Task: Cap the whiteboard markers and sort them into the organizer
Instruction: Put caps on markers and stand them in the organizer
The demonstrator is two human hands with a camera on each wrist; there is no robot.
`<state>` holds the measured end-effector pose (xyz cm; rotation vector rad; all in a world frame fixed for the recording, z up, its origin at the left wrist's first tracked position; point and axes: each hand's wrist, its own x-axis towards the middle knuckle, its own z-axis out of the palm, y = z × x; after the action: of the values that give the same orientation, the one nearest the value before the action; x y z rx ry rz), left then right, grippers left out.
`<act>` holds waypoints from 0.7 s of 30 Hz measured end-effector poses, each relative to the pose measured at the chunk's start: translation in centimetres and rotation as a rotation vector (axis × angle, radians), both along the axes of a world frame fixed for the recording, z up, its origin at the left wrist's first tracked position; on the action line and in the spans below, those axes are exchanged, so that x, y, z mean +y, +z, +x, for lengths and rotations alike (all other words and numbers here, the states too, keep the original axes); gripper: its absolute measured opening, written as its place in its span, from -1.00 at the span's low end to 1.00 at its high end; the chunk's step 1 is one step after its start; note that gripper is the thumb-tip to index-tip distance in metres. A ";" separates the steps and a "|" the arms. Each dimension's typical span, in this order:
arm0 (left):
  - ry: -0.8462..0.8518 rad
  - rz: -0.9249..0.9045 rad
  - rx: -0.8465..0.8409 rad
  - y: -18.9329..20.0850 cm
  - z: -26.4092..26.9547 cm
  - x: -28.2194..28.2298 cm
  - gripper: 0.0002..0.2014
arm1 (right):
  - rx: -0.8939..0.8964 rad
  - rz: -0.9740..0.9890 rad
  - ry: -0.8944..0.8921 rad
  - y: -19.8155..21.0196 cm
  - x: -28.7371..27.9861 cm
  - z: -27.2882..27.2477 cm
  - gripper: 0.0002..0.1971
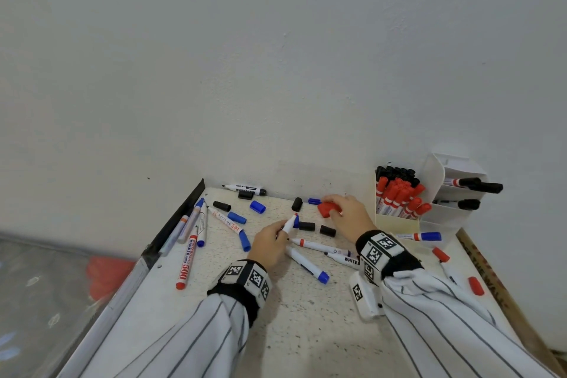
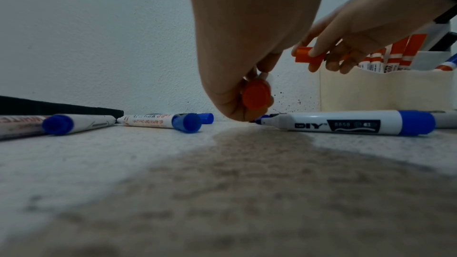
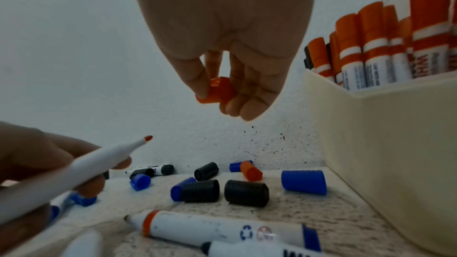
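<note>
My left hand (image 1: 280,230) grips an uncapped white marker (image 1: 289,223) with a red tip (image 3: 148,138), pointing it up and to the right. Seen from the left wrist, the marker's red rear end (image 2: 256,94) faces the camera. My right hand (image 1: 333,205) hovers a short way to the right, just above the table. It pinches a red cap (image 3: 219,90) between thumb and fingers. The cap and the tip are apart. The cream organizer (image 1: 395,223) stands at the right against the wall, holding several capped red markers (image 1: 399,196) and black ones behind.
Loose black caps (image 1: 306,226), blue caps (image 1: 257,206) and another red cap (image 3: 251,171) lie near the hands. Several markers lie on the speckled table (image 1: 306,316), some uncapped. A black strip (image 1: 181,212) edges the left side; a wooden ruler (image 1: 491,279) runs along the right.
</note>
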<state>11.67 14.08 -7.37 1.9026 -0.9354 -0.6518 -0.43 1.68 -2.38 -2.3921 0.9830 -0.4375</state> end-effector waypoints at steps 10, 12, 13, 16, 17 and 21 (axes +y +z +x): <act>-0.157 0.030 -0.220 0.5 -2.2 3.6 -0.58 | -0.040 0.068 0.053 -0.2 3.8 -2.5 -0.79; -0.162 0.044 -0.270 0.4 -2.6 4.5 -0.59 | -0.008 0.091 0.107 -0.4 4.5 -2.7 -0.83; -0.167 0.046 -0.289 0.5 -2.8 5.0 -0.59 | 0.008 0.106 0.140 -0.4 4.9 -2.8 -0.84; -0.175 0.019 -0.321 0.9 -3.5 6.6 -0.59 | 0.087 0.137 0.207 -0.4 6.4 -3.1 -0.80; -0.165 0.012 -0.323 1.0 -3.8 7.1 -0.59 | 0.093 0.154 0.204 -0.3 6.9 -3.3 -0.77; -0.105 0.031 -0.315 1.8 -4.2 9.1 -0.56 | 0.023 0.245 0.170 0.2 8.6 -4.2 -0.78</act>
<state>7.51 23.13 -5.60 2.0309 -1.2365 -0.4343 -4.67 10.31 -2.18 -2.2385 0.7851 -0.2142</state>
